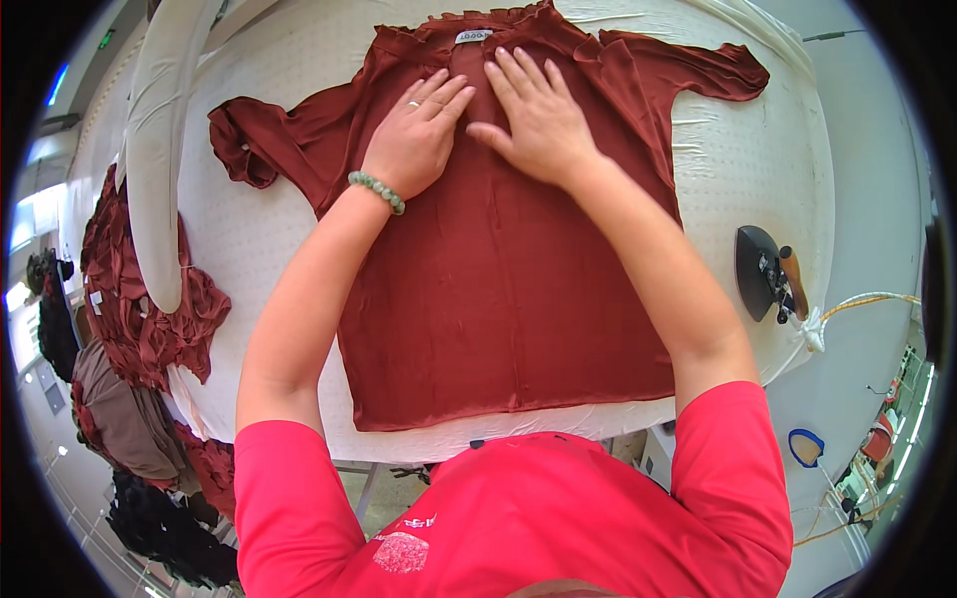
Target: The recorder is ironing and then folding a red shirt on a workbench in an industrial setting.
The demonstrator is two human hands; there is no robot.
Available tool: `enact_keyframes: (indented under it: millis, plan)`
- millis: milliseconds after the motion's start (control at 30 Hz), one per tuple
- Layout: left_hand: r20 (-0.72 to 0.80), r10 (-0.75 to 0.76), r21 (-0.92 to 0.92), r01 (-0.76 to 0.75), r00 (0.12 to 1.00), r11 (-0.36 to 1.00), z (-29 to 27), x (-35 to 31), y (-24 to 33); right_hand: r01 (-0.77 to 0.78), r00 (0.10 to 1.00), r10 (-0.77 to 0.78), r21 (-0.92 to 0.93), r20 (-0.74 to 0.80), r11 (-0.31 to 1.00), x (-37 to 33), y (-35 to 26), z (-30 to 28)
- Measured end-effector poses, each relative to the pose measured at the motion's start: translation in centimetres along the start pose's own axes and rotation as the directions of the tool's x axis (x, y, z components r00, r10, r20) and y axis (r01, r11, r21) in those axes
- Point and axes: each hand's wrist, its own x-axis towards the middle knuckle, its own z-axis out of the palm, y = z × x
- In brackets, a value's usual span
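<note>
A dark red short-sleeved blouse (498,299) lies spread on a padded ironing table (269,229), its ruffled collar at the far side and its hem toward me. My left hand (419,130) rests on the upper front, left of the middle, fingers stretched out and pointing to the collar. Just right of the middle, my right hand (538,120) lies flat on the cloth with its fingers apart and thumb spread. Neither hand grips the fabric. Between the fingertips and the collar shows a white label (474,36).
An iron (768,274) with a brown handle rests at the table's right edge, its cord (867,299) running off right. A long padded sleeve arm (159,159) juts in at the left. Beneath it hang crumpled red garments (140,289) and a brown garment (125,414).
</note>
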Motion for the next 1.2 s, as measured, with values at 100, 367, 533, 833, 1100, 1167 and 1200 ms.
enact_keyframes:
  millis: [100,367,533,833,1100,1167,1200]
  plan:
    - [0.032,0.117,-0.028,-0.116,0.993,0.993,0.3,0.7,-0.9,-0.027,0.998,0.019,0.115,0.064,0.993,-4.0,-5.4,-1.6]
    - [0.267,0.202,0.085,-0.232,0.942,0.969,-0.7,5.7,-3.1,0.117,0.851,-0.308,0.418,0.426,0.901,-23.2,-15.4,-7.3]
    - [0.320,0.181,0.097,-0.222,0.930,0.970,-1.4,7.4,-3.0,0.218,0.825,-0.396,0.420,0.403,0.881,-25.8,-15.5,-7.6]
    - [0.010,0.015,-0.044,-0.014,1.000,0.999,-1.2,-4.1,10.6,0.229,0.876,-0.469,0.757,0.114,0.612,-30.3,-15.3,-6.6]
    - [0.024,-0.313,0.056,0.312,0.949,0.949,-2.5,-14.2,14.6,-0.167,0.978,0.199,0.343,-0.061,0.924,-19.3,-12.1,-5.5]
    - [-0.083,-0.491,0.277,0.494,0.867,0.824,-2.4,-14.5,11.3,-0.242,0.960,0.267,0.231,-0.085,0.942,-17.7,-11.6,-4.0]
    - [-0.095,-0.489,0.282,0.495,0.867,0.822,-2.2,-14.3,11.2,-0.185,0.974,0.207,0.201,-0.095,0.962,-16.6,-11.4,-3.7]
